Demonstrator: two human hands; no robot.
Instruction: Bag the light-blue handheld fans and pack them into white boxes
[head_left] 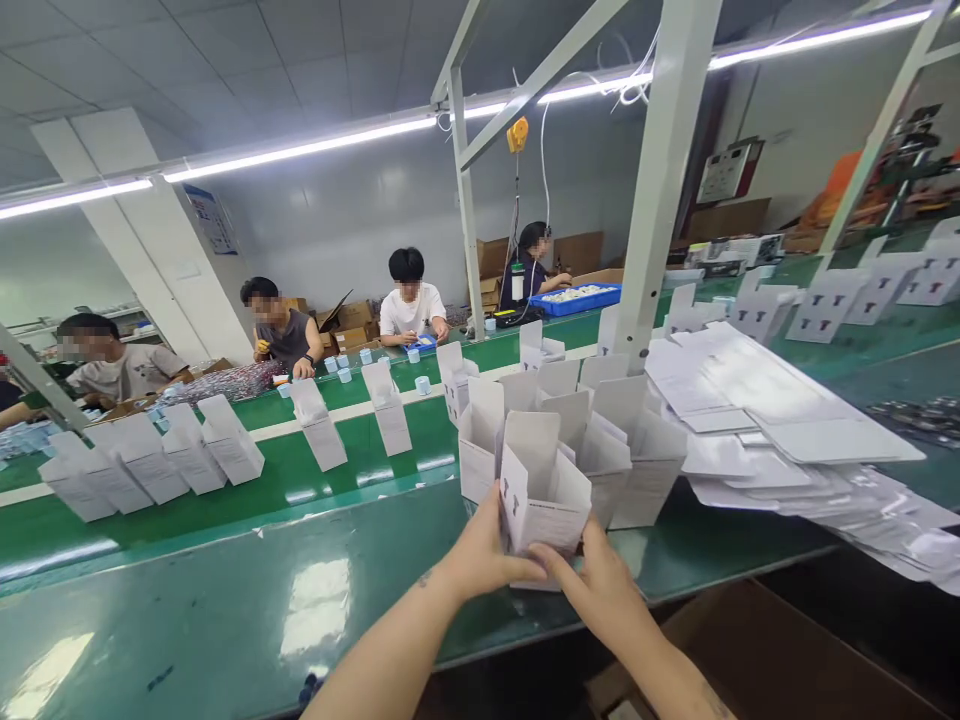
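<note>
Our left hand (480, 545) and right hand (604, 580) grasp one open white carton (551, 525) between them, fingers round its sides and thumbs nearly meeting low on the near face. It stands roughly upright at the front of the worktop (187, 610), its mouth open and back flap raised; we judge that we are steadying or placing it. Any shift from here calls for light, even pressure, since thin card walls could buckle. Right behind it crowds a cluster of open cartons (649, 470); we cannot tell whether ours touches them. To our right, flat carton blanks (795, 400) fan out in a loose pile, some jutting past the worktop's front edge, which runs near our wrists. A white post (664, 180) rises behind the cluster, limiting reach that way. There is more room leftward, along the worktop. Beyond lies the green conveyor belt (277, 510), bearing a row of standing cartons (154, 465).
</note>
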